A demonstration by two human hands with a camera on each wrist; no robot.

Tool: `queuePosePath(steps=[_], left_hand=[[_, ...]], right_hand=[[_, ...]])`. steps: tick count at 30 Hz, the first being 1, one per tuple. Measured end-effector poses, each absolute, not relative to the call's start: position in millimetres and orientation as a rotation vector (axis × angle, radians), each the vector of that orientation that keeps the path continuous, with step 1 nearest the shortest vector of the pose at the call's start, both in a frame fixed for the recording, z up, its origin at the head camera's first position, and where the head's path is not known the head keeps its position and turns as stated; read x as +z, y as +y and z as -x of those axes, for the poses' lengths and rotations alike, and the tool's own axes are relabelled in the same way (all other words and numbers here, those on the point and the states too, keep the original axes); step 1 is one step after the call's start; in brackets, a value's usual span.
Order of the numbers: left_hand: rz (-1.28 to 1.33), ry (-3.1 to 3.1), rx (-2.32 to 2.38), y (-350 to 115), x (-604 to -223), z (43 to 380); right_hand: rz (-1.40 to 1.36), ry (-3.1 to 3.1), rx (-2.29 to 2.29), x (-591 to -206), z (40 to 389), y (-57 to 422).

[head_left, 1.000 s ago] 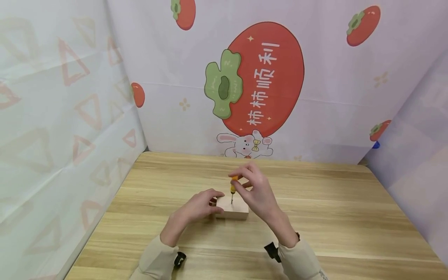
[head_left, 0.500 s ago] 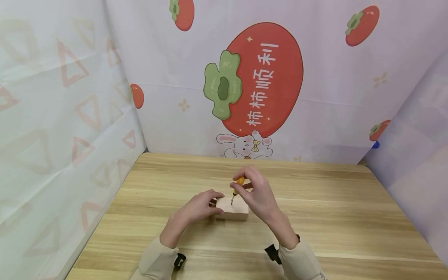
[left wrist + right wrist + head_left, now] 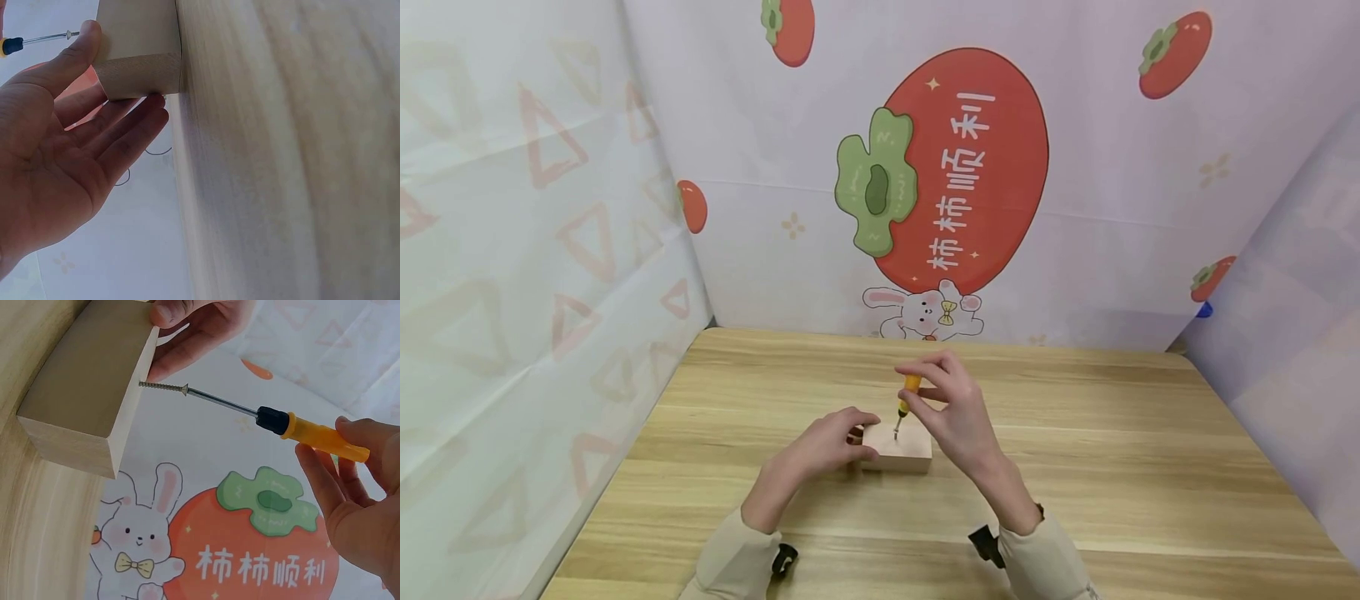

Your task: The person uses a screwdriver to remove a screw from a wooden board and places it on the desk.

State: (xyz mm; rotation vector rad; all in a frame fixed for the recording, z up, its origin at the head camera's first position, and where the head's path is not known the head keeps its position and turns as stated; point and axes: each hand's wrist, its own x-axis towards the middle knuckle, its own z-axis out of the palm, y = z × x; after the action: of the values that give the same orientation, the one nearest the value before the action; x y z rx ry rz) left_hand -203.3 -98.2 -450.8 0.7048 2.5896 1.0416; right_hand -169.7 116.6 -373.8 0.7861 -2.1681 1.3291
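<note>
A pale wooden block (image 3: 904, 450) lies on the table in front of the person. My left hand (image 3: 826, 442) grips its left end, thumb on the near side and fingers at the far side and end. From the block's top face a screw (image 3: 164, 386) stands up, most of its thread exposed in the right wrist view. The tip of a screwdriver (image 3: 319, 439) with a yellow handle and black collar meets the screw head, the shaft tilted slightly. My right hand (image 3: 955, 417) pinches the handle between thumb and fingers, above the block.
The wood-grain table (image 3: 1120, 467) reaches out on both sides of the block. Behind it hangs a printed cloth (image 3: 1105, 167) with persimmons and a rabbit. Another cloth (image 3: 512, 250) closes off the left side. Black straps show at both cuffs.
The screwdriver leaned over to the right, then came back a little more upright as my right hand's fingers shifted round the handle. The left hand and block stay put.
</note>
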Motion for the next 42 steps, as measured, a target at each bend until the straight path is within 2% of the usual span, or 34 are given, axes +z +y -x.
queuePosePath(steps=[32, 42], left_hand=[[-0.686, 2.584, 1.059, -97.7, -447.4, 200.5], [-0.682, 2.592, 1.05, -97.9, -446.4, 199.6]], right_hand=[[-0.737, -2.228, 1.129, -372.0, 162.9, 115.9], [-0.812, -2.203, 1.095, -373.7, 163.0, 117.8]])
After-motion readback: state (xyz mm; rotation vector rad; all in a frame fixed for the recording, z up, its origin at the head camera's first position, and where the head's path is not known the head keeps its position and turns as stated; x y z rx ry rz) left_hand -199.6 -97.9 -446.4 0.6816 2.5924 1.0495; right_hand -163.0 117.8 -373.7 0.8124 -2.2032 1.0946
